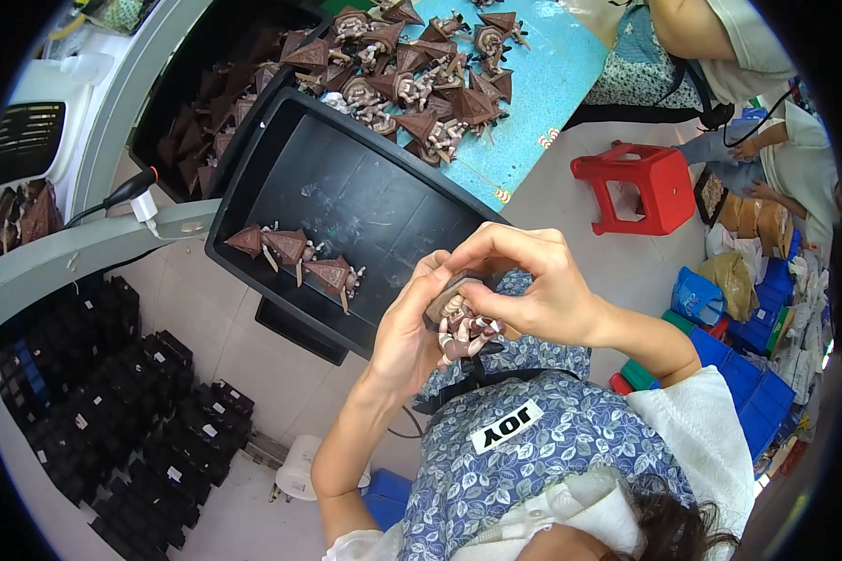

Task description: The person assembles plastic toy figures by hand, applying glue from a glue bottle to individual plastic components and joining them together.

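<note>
The left hand (404,332) is cupped, fingers raised, above a steeply upright left forearm (346,444). The right hand (544,285) arches toward it, fingers bent and thumb pointing inward, its right forearm (647,341) slanting in from the right.

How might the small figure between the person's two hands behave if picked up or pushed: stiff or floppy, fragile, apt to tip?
The figure is probably stiff, as its moulded surface looks hard. Its thin limbs could be fragile if squeezed. It may tip easily, since its hat looks broad beside the body.
</note>
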The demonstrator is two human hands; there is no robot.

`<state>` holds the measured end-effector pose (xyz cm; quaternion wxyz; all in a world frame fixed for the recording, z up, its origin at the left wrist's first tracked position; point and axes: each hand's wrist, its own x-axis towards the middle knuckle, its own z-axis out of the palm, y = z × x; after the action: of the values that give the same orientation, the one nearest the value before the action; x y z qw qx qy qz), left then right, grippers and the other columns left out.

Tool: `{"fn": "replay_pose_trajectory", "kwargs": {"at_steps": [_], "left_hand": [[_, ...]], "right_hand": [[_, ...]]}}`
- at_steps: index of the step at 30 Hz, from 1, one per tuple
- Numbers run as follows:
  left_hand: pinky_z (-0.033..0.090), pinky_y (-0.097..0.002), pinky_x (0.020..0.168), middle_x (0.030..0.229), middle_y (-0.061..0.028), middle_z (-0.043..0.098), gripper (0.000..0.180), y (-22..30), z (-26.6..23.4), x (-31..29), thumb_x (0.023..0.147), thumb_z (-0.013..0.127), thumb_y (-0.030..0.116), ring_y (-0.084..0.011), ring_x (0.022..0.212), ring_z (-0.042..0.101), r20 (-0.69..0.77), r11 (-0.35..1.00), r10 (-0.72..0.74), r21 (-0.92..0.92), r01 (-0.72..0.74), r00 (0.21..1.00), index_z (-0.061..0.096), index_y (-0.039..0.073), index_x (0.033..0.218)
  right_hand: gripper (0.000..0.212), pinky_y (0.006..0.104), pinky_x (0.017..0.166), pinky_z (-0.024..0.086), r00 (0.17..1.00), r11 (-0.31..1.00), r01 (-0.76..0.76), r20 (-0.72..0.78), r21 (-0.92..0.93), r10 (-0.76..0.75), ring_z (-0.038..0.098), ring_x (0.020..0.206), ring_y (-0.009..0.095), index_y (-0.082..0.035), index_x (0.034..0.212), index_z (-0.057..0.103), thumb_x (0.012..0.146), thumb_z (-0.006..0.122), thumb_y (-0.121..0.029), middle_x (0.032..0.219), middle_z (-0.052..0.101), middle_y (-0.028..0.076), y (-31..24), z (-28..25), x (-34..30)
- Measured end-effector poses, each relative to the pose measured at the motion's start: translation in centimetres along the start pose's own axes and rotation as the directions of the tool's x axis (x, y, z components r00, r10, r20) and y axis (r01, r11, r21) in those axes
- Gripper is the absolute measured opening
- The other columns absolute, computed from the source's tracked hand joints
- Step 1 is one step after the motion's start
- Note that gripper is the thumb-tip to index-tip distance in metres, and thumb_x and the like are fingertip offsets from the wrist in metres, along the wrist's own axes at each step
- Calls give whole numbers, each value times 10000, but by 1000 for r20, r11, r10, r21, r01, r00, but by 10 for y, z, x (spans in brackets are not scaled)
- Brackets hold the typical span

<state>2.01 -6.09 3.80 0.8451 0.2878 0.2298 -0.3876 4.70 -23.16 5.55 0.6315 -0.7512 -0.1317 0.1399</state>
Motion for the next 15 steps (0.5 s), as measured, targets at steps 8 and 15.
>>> {"fn": "replay_pose_trajectory", "kwargs": {"at_steps": [8,15], "left_hand": [[524,-307,823,1043,-53,533,260,0,7,-1,991,369,302,-133,973,585,-12,997,73,19,-73,997,407,102,1153],[492,-304,856,1094,-60,545,276,1,0,1,984,352,308,-139,1000,578,88,997,76,-39,-72,993,404,95,1152]], "right_hand": [[244,304,824,531,998,995,-47,47,88,43,664,916,199,57,1039,606,796,630,36,988,661,128,-3,-4,-2],[282,331,914,490,994,979,-108,52,176,101,627,1023,217,54,1108,582,826,566,54,1063,639,141,-4,-3,-8]]}}
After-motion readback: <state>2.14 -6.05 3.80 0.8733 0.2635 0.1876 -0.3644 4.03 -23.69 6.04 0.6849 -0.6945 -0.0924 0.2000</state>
